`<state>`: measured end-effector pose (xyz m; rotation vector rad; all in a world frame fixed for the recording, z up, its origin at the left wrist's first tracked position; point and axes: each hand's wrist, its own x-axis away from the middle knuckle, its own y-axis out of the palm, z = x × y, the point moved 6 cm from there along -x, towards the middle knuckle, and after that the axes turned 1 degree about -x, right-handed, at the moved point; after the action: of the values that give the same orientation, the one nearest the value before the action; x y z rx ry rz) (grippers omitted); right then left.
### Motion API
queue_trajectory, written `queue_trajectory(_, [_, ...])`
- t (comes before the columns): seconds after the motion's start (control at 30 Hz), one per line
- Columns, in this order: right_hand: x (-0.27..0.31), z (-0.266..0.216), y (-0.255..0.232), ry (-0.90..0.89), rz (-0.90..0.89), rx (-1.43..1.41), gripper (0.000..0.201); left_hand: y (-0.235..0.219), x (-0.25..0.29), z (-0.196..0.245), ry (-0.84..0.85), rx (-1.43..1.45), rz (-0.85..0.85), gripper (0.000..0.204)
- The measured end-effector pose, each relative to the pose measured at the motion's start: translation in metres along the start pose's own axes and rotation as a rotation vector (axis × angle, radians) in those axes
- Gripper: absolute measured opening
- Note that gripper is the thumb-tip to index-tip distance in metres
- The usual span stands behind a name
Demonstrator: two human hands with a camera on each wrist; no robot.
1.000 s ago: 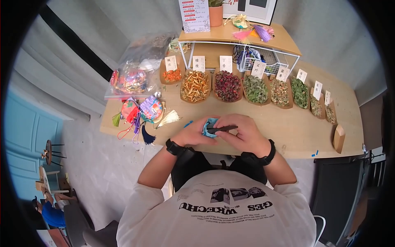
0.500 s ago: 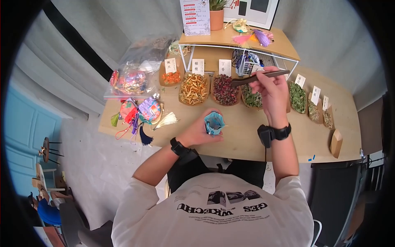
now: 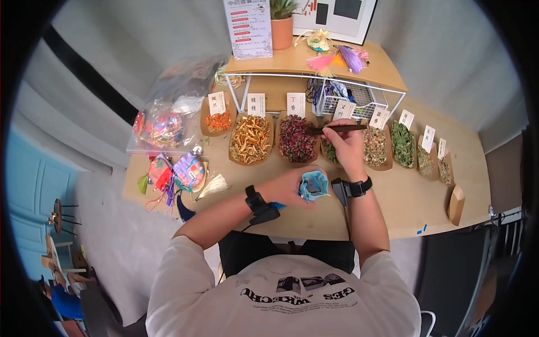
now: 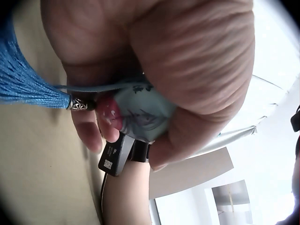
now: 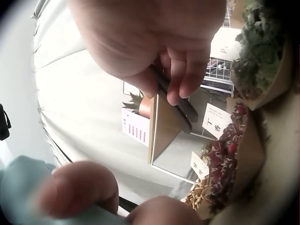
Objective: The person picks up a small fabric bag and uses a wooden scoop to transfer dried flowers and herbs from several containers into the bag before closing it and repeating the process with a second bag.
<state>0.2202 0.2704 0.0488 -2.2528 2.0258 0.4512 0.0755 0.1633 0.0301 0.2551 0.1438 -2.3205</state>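
A light blue pouch (image 3: 314,186) with its mouth spread open is gripped by the left hand (image 3: 286,190), above the table's front part. In the left wrist view the fingers curl round the pouch (image 4: 145,112), and a blue tassel (image 4: 33,75) hangs from it. My right hand (image 3: 349,149) pinches dark tongs (image 3: 337,129), whose tips reach the right edge of the dark red dried flowers (image 3: 297,139). Seen from the right wrist, the tongs (image 5: 173,101) have two tips slightly apart; whether they hold anything, I cannot tell.
Paper trays of orange pieces (image 3: 218,120), yellow-brown strips (image 3: 252,138) and green leaves (image 3: 403,140) stand in a row with labels. Finished-looking pouches (image 3: 188,171) and a plastic bag (image 3: 163,123) lie at left. Behind is a wooden shelf (image 3: 314,64); an empty paper tray (image 3: 456,205) is at right.
From close together at the pouch, the hands have separated. The right hand has carried the tongs to the red flowers; the left hand with the pouch has shifted slightly right.
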Motion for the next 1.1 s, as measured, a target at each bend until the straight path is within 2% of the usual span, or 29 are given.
queue_trajectory(0.07, [0.004,-0.006,-0.002,-0.094,-0.078,0.144,0.014,0.001,-0.006,-0.008,-0.061,0.103,-0.096,0.049])
queue_trajectory(0.17, [0.006,-0.001,-0.009,-0.069,-0.129,0.214,0.016,0.004,-0.007,-0.027,-0.099,0.222,-0.141,0.048])
queue_trajectory(0.23, [0.009,-0.001,-0.007,-0.031,-0.179,0.252,0.016,0.003,-0.007,-0.028,-0.094,0.24,-0.144,0.048])
queue_trajectory(0.3, [0.011,-0.003,-0.001,-0.107,-0.228,0.335,0.016,0.0,-0.004,-0.031,-0.084,0.259,-0.138,0.048])
queue_trajectory(0.43, [0.011,0.004,0.008,-0.099,-0.257,0.391,0.016,-0.006,0.004,-0.035,-0.135,0.3,-0.152,0.05])
queue_trajectory(0.5, [0.012,0.001,0.012,-0.2,-0.253,0.434,0.014,-0.008,0.006,-0.032,-0.134,0.289,-0.135,0.051])
queue_trajectory(0.53, [0.014,0.003,0.011,-0.196,-0.26,0.44,0.014,-0.008,0.006,-0.034,-0.163,0.301,-0.127,0.052])
queue_trajectory(0.6, [0.014,0.016,0.002,0.034,-0.198,0.218,0.013,-0.01,0.007,-0.038,-0.184,0.316,-0.111,0.052])
queue_trajectory(0.73, [0.013,-0.003,0.002,-0.016,-0.154,0.116,0.012,-0.013,0.009,-0.042,-0.173,0.332,-0.06,0.047])
queue_trajectory(0.8, [0.011,-0.012,-0.009,0.027,-0.094,-0.098,0.014,-0.013,0.009,-0.038,-0.162,0.328,-0.051,0.044])
queue_trajectory(0.87, [0.011,-0.019,-0.012,-0.016,-0.124,-0.191,0.016,-0.015,0.012,-0.039,-0.27,0.47,0.054,0.042])
queue_trajectory(0.93, [0.017,-0.028,-0.004,-0.021,-0.267,-0.311,0.018,-0.017,0.014,-0.037,-0.282,0.468,0.071,0.042])
queue_trajectory(0.97, [0.021,-0.031,0.003,-0.021,-0.355,-0.264,0.019,-0.018,0.016,-0.038,-0.301,0.467,0.082,0.042])
queue_trajectory(1.0, [0.022,-0.031,0.006,-0.024,-0.358,-0.265,0.019,-0.019,0.016,-0.038,-0.299,0.464,0.084,0.042])
queue_trajectory(1.07, [0.024,-0.025,0.012,0.033,-0.336,-0.273,0.019,-0.02,0.016,-0.041,-0.262,0.467,0.065,0.045])
queue_trajectory(1.1, [0.022,-0.024,0.01,0.039,-0.24,-0.273,0.017,-0.02,0.017,-0.045,-0.261,0.465,0.059,0.045])
